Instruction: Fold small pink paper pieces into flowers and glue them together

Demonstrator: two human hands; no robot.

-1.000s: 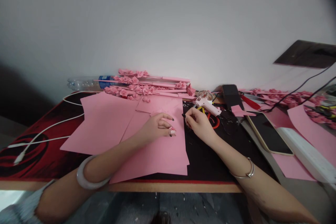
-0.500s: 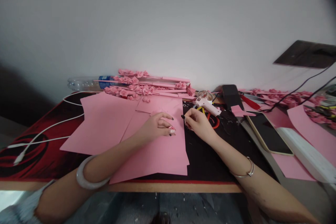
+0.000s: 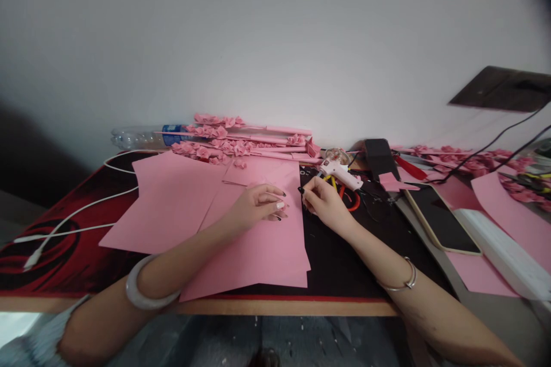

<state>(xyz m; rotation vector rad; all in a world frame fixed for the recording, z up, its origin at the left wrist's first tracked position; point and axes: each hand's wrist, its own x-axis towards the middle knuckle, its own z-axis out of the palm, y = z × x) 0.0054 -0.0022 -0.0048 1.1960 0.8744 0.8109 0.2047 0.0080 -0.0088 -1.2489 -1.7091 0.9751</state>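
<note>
My left hand (image 3: 260,205) hovers over the pink paper sheets (image 3: 253,252), its fingers curled around a small pink paper piece (image 3: 282,205). The piece shows only partly between thumb and fingers, perhaps a tiny paper flower. To the right, my right hand (image 3: 321,198) is closed in a pinch beside the sheets' edge, above the black part of the mat. Whatever its fingertips hold, if anything, is hidden. Just behind that hand lies a white-and-pink glue gun (image 3: 342,174), with orange and yellow handles (image 3: 352,200) under it.
Pink paper flower stems (image 3: 241,140) lie along the wall beside a plastic bottle (image 3: 142,137). White cables (image 3: 73,218) cross the red mat at left. At right are a dark phone (image 3: 379,157), another phone (image 3: 443,218), a white power strip (image 3: 503,252) and more paper flowers (image 3: 469,161).
My left fingers have shifted around the small pink piece, with the thumb raised a little and fingertips showing beneath it. My right hand stays almost still in its pinch.
</note>
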